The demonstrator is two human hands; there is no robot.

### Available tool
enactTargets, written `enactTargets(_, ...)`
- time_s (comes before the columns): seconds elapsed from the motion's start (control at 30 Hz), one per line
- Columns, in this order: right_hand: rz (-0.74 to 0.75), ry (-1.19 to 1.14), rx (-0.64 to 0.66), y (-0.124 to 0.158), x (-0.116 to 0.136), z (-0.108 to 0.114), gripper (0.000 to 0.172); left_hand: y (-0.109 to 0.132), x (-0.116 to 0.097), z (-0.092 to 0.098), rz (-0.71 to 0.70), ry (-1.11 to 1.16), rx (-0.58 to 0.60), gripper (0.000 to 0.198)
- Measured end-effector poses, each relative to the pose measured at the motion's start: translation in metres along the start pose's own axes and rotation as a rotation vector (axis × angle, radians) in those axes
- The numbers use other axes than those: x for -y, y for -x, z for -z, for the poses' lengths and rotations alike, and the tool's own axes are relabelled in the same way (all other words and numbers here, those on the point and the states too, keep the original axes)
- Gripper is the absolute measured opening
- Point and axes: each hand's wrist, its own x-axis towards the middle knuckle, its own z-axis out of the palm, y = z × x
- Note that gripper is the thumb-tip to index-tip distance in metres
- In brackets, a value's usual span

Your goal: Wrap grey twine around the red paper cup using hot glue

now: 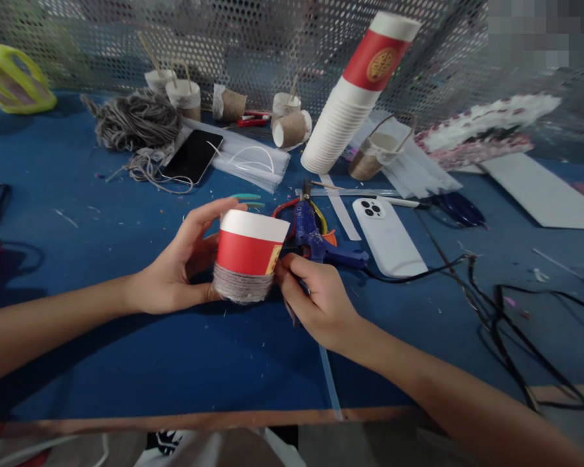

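Observation:
In the head view, my left hand curls around a paper cup, thumb low and fingers behind. The cup has a white rim, a red band with a gold mark and rows of grey yarn wound around its lower part. My right hand is closed in a pinch at the cup's right side; a short greyish piece that looks like the yarn's end shows under its fingers. Just beyond stands a blue glue gun, with red-and-yellow-handled pliers behind it.
A tall stack of paper cups leans behind. Around it lie a white phone, a black phone, a yarn hank, clear glue sticks and small brown cups. Black cable loops at right; the table edge is near me.

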Motion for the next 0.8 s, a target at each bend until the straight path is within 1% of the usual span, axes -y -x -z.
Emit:
enactTargets(0.23, 0.013, 0.006, -0.004, 0.000, -0.001, -0.002, 0.027, -0.003, -0.002, -0.001, -0.040, 0.021, 0.025, 0.085)
enactTargets(0.4, 0.055, 0.047, -0.022, 0.000, -0.003, -0.003, 0.025, -0.003, -0.001, -0.001, -0.069, 0.043, 0.046, 0.088)
enactTargets(0.47, 0.074, 0.067, -0.055, 0.001, -0.005, -0.003, 0.018, -0.002, 0.001, -0.001, -0.083, 0.015, 0.032, 0.090)
enactTargets(0.53, 0.120, 0.068, -0.140, 0.002, -0.007, -0.003, 0.006, -0.001, 0.005, -0.001, -0.100, -0.056, -0.019, 0.093)
enactTargets(0.6, 0.194, 0.073, -0.261, 0.004, -0.009, -0.004, 0.018, 0.001, 0.010, 0.000, -0.118, -0.141, -0.108, 0.098)
enactTargets(0.67, 0.278, 0.124, -0.364, 0.006, -0.011, -0.004, 0.031, 0.001, 0.014, -0.001, -0.088, -0.190, -0.225, 0.096)
enactTargets(0.73, 0.360, 0.213, -0.431, 0.008, -0.014, -0.004, 0.042, 0.001, 0.017, -0.002, -0.040, -0.229, -0.303, 0.096)
enactTargets(0.8, 0.437, 0.278, -0.464, 0.009, -0.015, -0.003, 0.049, 0.000, 0.017, -0.003, -0.006, -0.268, -0.336, 0.093)
